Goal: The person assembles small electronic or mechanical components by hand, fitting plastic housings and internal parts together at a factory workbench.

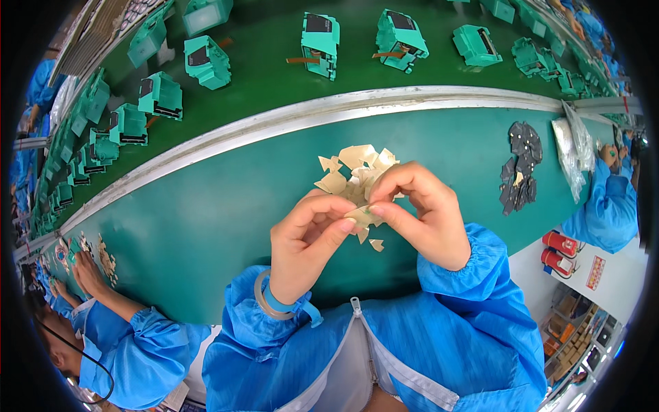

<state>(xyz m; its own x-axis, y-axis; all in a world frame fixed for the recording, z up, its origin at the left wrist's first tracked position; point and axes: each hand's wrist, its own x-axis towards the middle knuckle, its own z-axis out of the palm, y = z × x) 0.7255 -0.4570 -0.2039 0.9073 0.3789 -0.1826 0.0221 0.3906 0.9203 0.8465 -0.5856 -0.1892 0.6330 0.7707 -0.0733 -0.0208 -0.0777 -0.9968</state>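
Observation:
Between my two hands, over the green table [226,199], is a small cream-coloured flat piece [360,217]. My left hand [305,237] pinches its left side with thumb and forefinger. On the other side my right hand [425,216] grips it near a small green spot, thumb against forefinger. Just beyond my fingers lies a loose pile of similar cream pieces [357,158], irregular and angular, partly hidden by my hands. One small cream scrap [376,244] rests apart from the pile, nearer to me.
A metal rail [329,103] separates the table from a dark green belt carrying several teal plastic housings [320,41]. To the right lie black flat pieces [522,161] and clear plastic bags [571,147]. Co-workers in blue sleeves [147,350] sit left and right.

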